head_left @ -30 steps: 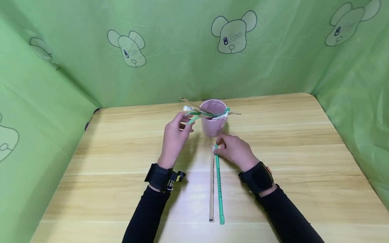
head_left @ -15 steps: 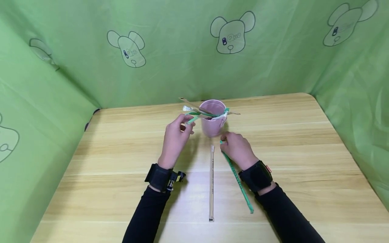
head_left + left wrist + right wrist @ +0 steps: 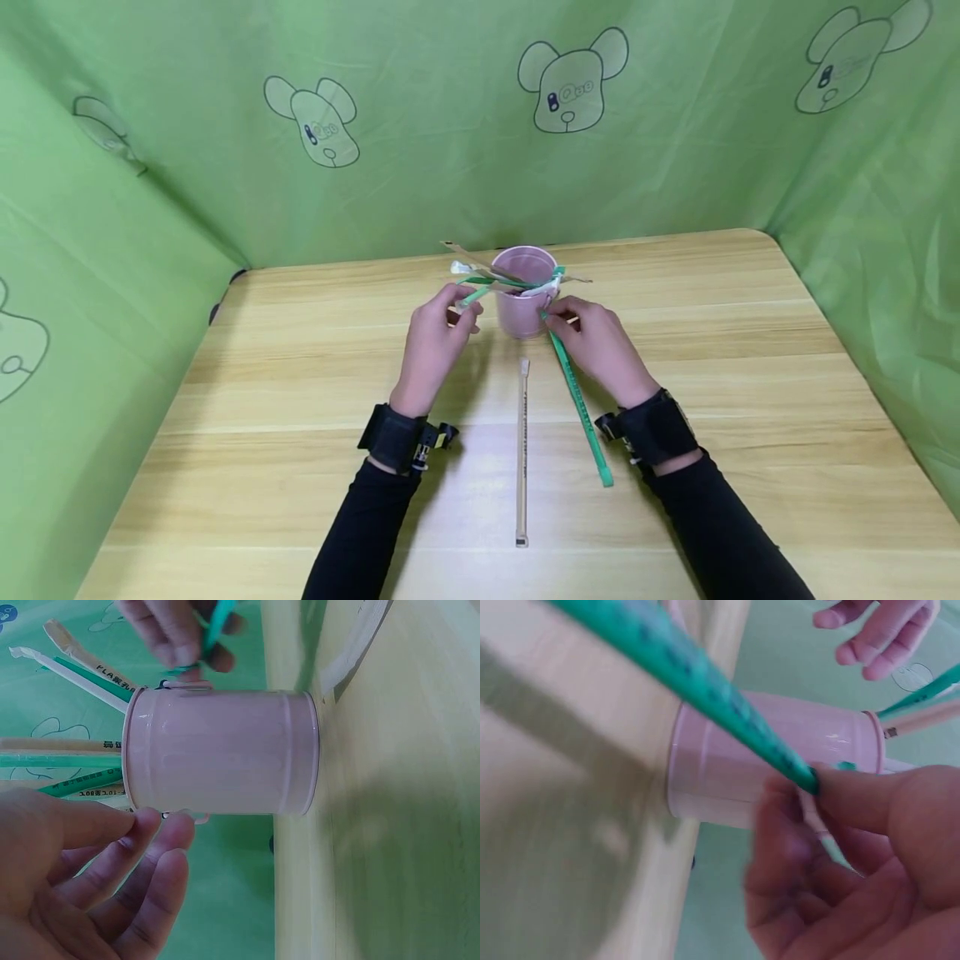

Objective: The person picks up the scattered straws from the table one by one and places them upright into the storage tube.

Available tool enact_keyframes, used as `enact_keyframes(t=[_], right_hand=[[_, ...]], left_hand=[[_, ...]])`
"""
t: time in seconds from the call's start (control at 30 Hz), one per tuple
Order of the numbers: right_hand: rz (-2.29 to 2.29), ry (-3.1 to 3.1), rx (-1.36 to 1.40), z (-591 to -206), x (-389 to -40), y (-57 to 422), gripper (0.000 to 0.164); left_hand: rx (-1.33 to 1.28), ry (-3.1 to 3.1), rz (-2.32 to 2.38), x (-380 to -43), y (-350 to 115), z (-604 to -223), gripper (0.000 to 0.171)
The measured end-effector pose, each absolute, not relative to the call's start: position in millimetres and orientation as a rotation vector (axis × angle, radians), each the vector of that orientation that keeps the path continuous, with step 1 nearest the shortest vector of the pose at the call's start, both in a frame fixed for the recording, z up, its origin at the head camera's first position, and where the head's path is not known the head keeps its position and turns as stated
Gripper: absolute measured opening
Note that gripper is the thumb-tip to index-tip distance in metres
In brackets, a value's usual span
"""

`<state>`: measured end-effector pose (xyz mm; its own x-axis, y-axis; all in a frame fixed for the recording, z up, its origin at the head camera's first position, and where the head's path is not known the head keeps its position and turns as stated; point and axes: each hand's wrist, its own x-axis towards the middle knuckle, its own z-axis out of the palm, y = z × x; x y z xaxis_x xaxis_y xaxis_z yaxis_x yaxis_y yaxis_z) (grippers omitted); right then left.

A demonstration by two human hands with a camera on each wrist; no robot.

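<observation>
My right hand (image 3: pixel 600 346) pinches one end of a green-wrapped drinking straw (image 3: pixel 576 392) between thumb and fingers, just in front of the pink bucket (image 3: pixel 519 318). The straw's other end slants down toward me; printing runs along its wrapper (image 3: pixel 697 679) in the right wrist view. My left hand (image 3: pixel 435 337) hovers at the bucket's left side, its fingers loosely bent with nothing between them. In the left wrist view, its fingertips are right by the bucket's rim (image 3: pixel 129 769). Several wrapped straws (image 3: pixel 82 754) in brown, green and white stick out of the bucket, their lower ends hidden inside.
A brown-wrapped straw (image 3: pixel 522 458) lies lengthwise on the wooden table (image 3: pixel 262 400) in front of the bucket. Green curtains (image 3: pixel 450 183) with bear-head drawings enclose the table at the back and sides. A black camera strap (image 3: pixel 654 429) sits on each wrist.
My right hand has picked the green straw up from beside the brown one, swung its near end right, and raised it toward the bucket's front right. The left hand has barely moved.
</observation>
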<state>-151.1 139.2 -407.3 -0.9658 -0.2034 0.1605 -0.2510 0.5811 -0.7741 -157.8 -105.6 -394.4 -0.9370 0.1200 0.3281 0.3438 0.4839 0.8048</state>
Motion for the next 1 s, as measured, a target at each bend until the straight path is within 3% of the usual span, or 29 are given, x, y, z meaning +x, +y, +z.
enact_keyframes(t=[0.6,1.0], right_hand=[[1.535,-2.335,0.339,-366.9,-143.1,154.7,0.027],[1.683,-1.806,0.238,-345.3,-137.2,174.7,0.019]], left_hand=[[-0.437,-2.575,-1.41,-160.7,-101.9,-397.1,0.015],[-0.415,-2.607,-1.413,-158.0,-100.5,-397.3,0.01]])
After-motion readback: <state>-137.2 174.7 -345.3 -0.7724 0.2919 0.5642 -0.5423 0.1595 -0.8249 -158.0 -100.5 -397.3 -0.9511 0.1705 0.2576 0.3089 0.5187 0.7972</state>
